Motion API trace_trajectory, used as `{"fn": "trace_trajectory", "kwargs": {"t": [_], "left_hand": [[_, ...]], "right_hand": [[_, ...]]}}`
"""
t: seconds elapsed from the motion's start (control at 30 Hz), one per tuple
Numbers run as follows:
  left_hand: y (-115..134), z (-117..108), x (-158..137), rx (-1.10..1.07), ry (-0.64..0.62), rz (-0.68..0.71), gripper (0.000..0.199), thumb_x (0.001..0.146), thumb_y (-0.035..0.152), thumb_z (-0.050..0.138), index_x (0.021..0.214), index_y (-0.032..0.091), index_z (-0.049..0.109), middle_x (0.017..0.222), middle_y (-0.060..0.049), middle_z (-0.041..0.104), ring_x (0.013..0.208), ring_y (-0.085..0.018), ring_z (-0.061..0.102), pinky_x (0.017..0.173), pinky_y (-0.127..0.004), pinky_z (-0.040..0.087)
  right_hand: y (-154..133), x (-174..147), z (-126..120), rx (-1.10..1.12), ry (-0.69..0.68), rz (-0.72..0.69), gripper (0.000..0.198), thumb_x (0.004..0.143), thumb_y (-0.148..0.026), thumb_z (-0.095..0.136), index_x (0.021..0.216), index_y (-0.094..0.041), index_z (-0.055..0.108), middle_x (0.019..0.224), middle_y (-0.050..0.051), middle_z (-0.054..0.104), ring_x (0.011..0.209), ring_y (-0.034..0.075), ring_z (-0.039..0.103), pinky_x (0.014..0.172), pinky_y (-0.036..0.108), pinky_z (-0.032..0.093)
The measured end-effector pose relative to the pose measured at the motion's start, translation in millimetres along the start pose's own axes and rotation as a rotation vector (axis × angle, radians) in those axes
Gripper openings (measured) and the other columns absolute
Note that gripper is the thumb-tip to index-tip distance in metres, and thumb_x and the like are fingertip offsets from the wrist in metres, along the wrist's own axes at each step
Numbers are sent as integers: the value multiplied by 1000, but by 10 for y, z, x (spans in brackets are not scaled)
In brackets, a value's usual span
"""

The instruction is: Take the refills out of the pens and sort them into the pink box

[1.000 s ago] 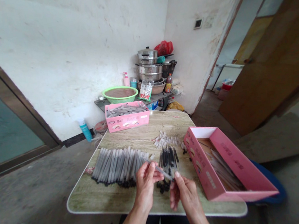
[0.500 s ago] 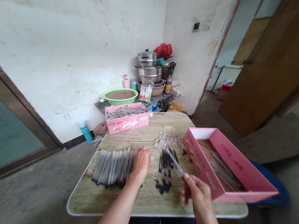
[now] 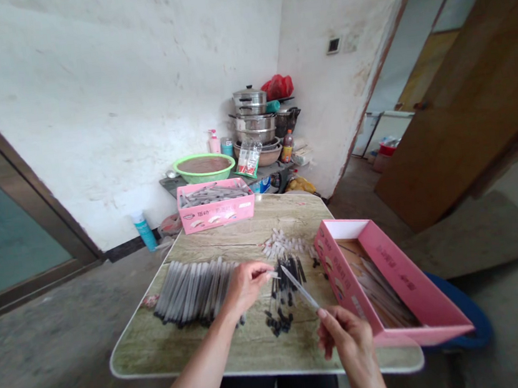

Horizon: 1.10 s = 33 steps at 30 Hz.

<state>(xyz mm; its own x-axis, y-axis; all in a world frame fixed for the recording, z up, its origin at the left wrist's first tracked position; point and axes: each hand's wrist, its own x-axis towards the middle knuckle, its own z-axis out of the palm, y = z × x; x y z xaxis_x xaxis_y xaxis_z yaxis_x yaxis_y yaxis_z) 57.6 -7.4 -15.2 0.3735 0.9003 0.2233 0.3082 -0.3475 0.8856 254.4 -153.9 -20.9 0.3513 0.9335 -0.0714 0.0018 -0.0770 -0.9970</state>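
Note:
My right hand (image 3: 348, 337) pinches the lower end of a clear pen barrel (image 3: 301, 288), which slants up and left over the table. My left hand (image 3: 250, 283) has thumb and fingertips closed on a small translucent piece (image 3: 273, 274), close to the barrel's upper tip. Below and between the hands lie dark pen refills (image 3: 288, 278) with black ends (image 3: 279, 325). Left of my left hand is a row of pens (image 3: 193, 290) with black ends toward me. A pile of small whitish pieces (image 3: 280, 242) lies beyond the refills.
At right, an open pink box (image 3: 401, 277) holds clear barrels (image 3: 378, 286). Another pink box (image 3: 218, 215) with pens in it stands at the table's far edge (image 3: 282, 196). Behind are a green basin (image 3: 204, 174) and stacked pots (image 3: 253, 119).
My left hand has moved right, from beside the row of pens toward the barrel's tip, and the small translucent piece now shows in its fingers. My right hand keeps hold of the barrel.

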Motion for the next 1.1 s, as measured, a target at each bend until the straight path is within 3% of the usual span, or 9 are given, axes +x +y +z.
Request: {"fn": "trace_trajectory", "kwargs": {"t": [0.1,0.17,0.77,0.97,1.1], "left_hand": [[57,-110,-51,-307,-22,-46,27,82,35,59,97,17,73,72,-3,66,65,-16,56,63,-24,42],[87,-164,-69,-391,-14,-58,31,83,37,59,100,16,73,71,-3,64,65,-15,54,63,-24,41],[145,-168,-146,-508,25,-106,31,80,42,64,92,15,74,66,-2,59,63,-14,50,60,-22,38],[129,-57,-178,-713,99,-205,35,74,41,72,96,13,72,69,-2,61,61,-11,52,59,-21,41],[138,26,-219,-821,155,-251,39,73,44,74,98,14,72,69,-2,61,62,-10,52,59,-20,41]], "right_hand": [[-26,-19,-12,-24,-5,0,42,78,-54,68,70,-14,62,52,0,56,39,12,51,34,21,39],[-33,-39,-4,-34,-26,3,41,78,-54,68,73,-13,64,53,0,56,39,12,51,34,21,39],[-55,-139,186,-151,-72,0,44,80,-57,62,66,-15,61,50,0,55,37,11,47,34,22,35],[-87,-190,372,-132,-41,-24,46,82,-59,59,64,-17,58,50,1,54,40,12,50,36,22,38],[-87,-227,453,-182,-80,-5,45,81,-62,57,78,-17,64,53,0,54,38,13,49,32,22,35]]}}
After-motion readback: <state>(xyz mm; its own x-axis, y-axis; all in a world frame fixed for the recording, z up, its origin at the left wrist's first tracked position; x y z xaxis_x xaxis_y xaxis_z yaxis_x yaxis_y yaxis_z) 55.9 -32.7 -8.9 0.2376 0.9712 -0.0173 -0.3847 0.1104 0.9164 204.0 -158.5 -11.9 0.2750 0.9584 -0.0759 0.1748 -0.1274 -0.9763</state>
